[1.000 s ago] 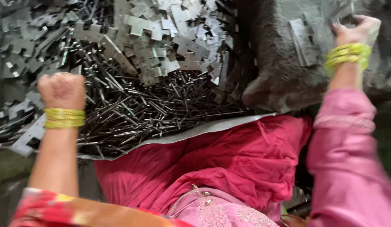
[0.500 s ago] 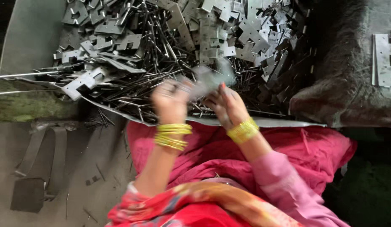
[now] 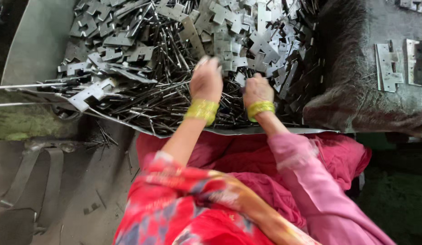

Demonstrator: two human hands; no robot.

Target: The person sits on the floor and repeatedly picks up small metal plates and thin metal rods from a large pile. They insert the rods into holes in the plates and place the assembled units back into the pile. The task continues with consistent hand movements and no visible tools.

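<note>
A large heap of flat grey metal hinge plates (image 3: 229, 27) and thin dark metal pins (image 3: 165, 102) fills a metal tray (image 3: 34, 41). My left hand (image 3: 206, 79), with yellow bangles at the wrist, reaches into the pile with fingers curled down among the plates. My right hand (image 3: 257, 88), also with yellow bangles, is beside it, fingers curled into the plates and pins. What either hand grips is hidden by the backs of the hands and by blur.
A dark grey block (image 3: 369, 90) at the right carries several assembled hinges (image 3: 387, 66). Pink cloth (image 3: 247, 159) covers my lap below the tray's front edge. Loose pins lie on the grey floor (image 3: 84, 181) at the left, next to a strap (image 3: 25, 177).
A second ago my hands were far apart, the right up on the block. They came together over the pile holding a plate, and now both press down into the heap.
</note>
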